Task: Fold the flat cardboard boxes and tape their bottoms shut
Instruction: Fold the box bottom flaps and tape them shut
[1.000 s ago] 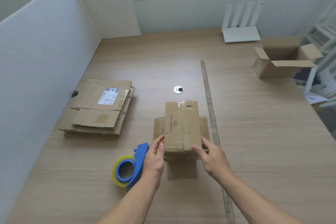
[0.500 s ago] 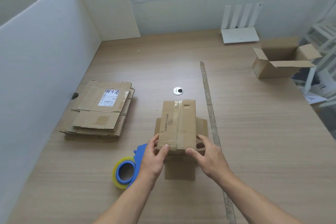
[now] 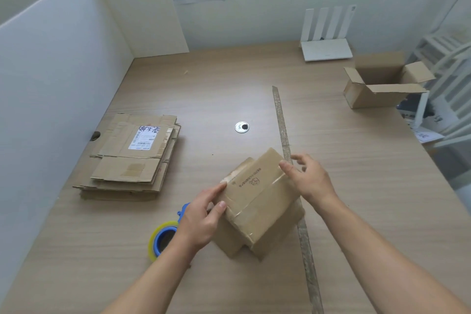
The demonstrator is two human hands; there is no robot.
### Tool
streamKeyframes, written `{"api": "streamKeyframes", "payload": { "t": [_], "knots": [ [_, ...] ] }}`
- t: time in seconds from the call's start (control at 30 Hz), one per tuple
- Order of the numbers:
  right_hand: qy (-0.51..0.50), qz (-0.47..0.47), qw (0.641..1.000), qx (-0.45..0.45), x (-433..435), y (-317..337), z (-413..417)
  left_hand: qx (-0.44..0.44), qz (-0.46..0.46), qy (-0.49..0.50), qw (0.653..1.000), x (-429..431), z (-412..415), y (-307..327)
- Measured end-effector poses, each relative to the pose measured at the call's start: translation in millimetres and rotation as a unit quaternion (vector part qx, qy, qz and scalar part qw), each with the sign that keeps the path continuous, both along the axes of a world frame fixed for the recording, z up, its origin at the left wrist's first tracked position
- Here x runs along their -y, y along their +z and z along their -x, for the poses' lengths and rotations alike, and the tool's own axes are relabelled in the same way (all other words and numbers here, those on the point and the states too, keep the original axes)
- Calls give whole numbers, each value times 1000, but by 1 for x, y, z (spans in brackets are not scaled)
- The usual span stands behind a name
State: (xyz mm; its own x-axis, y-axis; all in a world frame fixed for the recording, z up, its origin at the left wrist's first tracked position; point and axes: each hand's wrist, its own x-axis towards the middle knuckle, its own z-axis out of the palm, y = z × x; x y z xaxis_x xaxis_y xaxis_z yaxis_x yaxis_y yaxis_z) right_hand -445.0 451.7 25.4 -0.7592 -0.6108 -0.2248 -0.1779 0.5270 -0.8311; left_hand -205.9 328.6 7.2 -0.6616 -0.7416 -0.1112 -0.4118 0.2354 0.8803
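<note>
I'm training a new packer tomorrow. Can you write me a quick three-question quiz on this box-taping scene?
1. True or false: the left hand and the right hand both hold the folded box.
2. The tape dispenser lies: A) beside the left hand; B) beside the right hand; C) on top of the folded box.
3. Fill in: the flat cardboard stack lies to the ___ of the folded box.

Key: 1 true; 2 A; 3 left.
</note>
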Motion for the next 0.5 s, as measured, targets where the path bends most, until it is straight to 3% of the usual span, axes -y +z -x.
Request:
{"api": "streamKeyframes", "payload": {
  "t": [0.13, 0.27, 0.4, 0.5],
  "knots": [
    [20, -9, 998, 54, -8, -10, 11, -26, 27, -30, 999, 8, 13, 13],
    [28, 8, 997, 73, -17, -9, 13, -46, 18, 27, 998, 15, 25, 15],
    [36, -16, 999, 15, -19, -13, 6, 1, 57, 75, 996, 16, 31, 5],
    [40, -20, 998, -43, -15, -19, -2, 52, 75, 38, 995, 18, 38, 3]
  ]
}}
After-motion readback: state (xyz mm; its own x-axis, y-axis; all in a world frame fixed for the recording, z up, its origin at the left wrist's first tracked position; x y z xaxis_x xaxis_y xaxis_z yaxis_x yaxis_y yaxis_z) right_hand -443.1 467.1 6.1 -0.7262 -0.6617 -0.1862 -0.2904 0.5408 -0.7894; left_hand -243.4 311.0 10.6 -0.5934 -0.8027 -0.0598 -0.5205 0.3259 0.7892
